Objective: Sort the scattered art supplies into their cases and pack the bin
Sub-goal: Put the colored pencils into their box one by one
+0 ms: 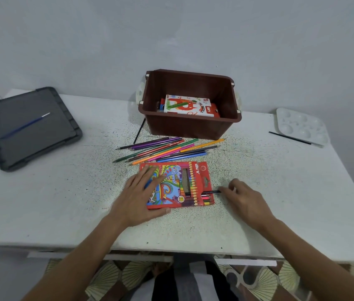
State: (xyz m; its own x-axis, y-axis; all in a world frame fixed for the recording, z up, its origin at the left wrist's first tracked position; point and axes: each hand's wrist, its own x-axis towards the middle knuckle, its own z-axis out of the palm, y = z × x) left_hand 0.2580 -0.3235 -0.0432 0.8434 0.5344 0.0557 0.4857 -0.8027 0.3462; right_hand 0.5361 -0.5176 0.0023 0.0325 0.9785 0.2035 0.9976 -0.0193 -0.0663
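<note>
A red colour pencil case lies flat on the table in front of me, its open end to the right with a few pencil ends showing. My left hand rests flat on its left half, fingers spread. My right hand pinches a dark pencil whose other end is in the case mouth. Several loose colour pencils lie in a fan between the case and the brown bin. An oil pastels box sits inside the bin.
A grey bin lid with a blue paintbrush on it lies at the far left. A white paint palette and a thin black brush are at the far right. Another black brush leans by the bin's left side.
</note>
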